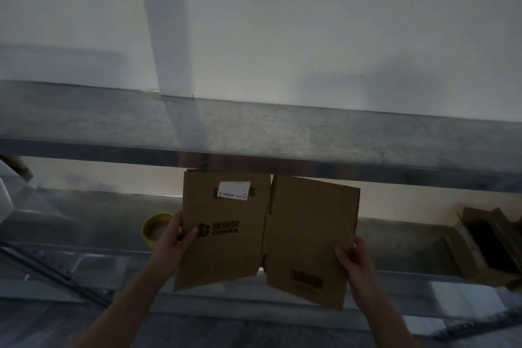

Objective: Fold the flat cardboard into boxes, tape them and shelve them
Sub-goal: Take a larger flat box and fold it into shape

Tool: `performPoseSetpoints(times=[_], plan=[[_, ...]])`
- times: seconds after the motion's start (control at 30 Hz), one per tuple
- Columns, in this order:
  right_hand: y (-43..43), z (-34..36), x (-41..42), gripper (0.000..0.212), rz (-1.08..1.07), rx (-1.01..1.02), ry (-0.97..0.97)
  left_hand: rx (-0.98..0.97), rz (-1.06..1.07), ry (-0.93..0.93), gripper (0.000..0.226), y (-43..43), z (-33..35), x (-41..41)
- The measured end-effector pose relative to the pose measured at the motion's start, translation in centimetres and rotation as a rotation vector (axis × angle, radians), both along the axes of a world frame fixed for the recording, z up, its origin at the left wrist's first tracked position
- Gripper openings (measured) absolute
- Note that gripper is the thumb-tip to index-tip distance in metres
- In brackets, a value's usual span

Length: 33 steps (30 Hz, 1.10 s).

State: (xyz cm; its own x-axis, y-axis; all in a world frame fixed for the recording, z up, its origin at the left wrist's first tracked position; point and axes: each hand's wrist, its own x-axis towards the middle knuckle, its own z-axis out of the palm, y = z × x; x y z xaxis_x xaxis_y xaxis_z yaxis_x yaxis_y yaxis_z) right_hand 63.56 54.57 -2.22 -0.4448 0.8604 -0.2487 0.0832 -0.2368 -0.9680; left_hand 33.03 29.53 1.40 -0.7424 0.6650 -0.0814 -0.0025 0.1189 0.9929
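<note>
Cardboard sheet (268,232), flat, brown, printed with a logo and barcode, held upright in front of a grey metal shelf (254,127). Pinched at its left edge by the left hand (176,237), at its right edge by the right hand (353,260), thumbs on the front. Behind the left hand, a yellow tape roll (155,227).

There is just one camera, worn on the person's head. It looks forward and a little down at a metal shelf (254,127) and the white wall (310,22) behind. The left hand (176,234), right hand (353,260) and cardboard (308,234) sit close, low in the middle.
</note>
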Motion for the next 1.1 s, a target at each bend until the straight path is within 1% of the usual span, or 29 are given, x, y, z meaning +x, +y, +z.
performPoseSetpoints(times=[0.1, 0.17, 0.27, 0.3, 0.4, 0.43, 0.47, 0.53, 0.6, 0.67, 0.73, 0.83, 0.87, 0.97, 1.1], plan=[[-0.4, -0.9, 0.1, 0.029, -0.037, 0.058, -0.031, -0.011, 0.030, 0.010, 0.029, -0.2, -0.9, 0.2], [-0.1, -1.4, 0.8, 0.035, -0.072, 0.090, -0.054, -0.015, 0.029, 0.033, 0.031, -0.5, -1.3, 0.0], [-0.1, -1.8, 1.5, 0.050, -0.053, 0.060, -0.048, -0.057, 0.024, 0.104, 0.036, -0.6, -1.9, 0.1], [-0.3, -1.8, 1.6, 0.050, -0.047, 0.040, -0.035, -0.079, 0.024, 0.118, 0.036, -0.5, -2.1, 0.2], [-0.6, -2.0, 1.6, 0.033, -0.047, 0.012, -0.036, -0.144, 0.046, 0.154, 0.032, 0.1, -2.3, 0.2], [-0.5, -2.0, 1.5, 0.031, -0.052, 0.021, -0.042, -0.173, 0.076, 0.190, 0.033, 0.3, -2.2, 0.2], [-0.4, -1.9, 1.5, 0.031, -0.059, 0.034, -0.046, -0.205, 0.118, 0.242, 0.039, 0.5, -2.0, 0.1], [-0.2, -1.7, 1.4, 0.032, -0.070, 0.058, -0.058, -0.218, 0.190, 0.341, 0.058, 1.0, -1.2, 0.0], [0.1, -1.3, 1.3, 0.030, -0.079, 0.056, -0.062, -0.163, 0.192, 0.410, 0.078, 1.4, 0.0, 0.4], [0.6, -1.0, 1.2, 0.027, -0.077, 0.049, -0.063, -0.110, 0.157, 0.427, 0.087, 1.7, 0.9, 0.8], [0.9, -0.8, 1.0, 0.028, -0.068, 0.055, -0.066, -0.079, 0.136, 0.431, 0.081, 1.7, 1.3, 1.1], [1.0, -0.5, 0.7, 0.030, -0.067, 0.068, -0.087, -0.050, 0.105, 0.435, 0.062, 1.6, 1.2, 1.2], [1.1, -0.4, 0.6, 0.030, -0.069, 0.075, -0.095, -0.044, 0.106, 0.430, 0.059, 1.6, 1.1, 1.3], [1.3, -0.4, 0.5, 0.029, -0.071, 0.092, -0.108, 0.003, 0.163, 0.331, 0.059, 1.8, 1.1, 1.2], [1.5, -0.5, 0.0, 0.030, -0.077, 0.056, -0.082, 0.025, 0.230, 0.261, 0.063, 2.2, 0.6, 0.5]])
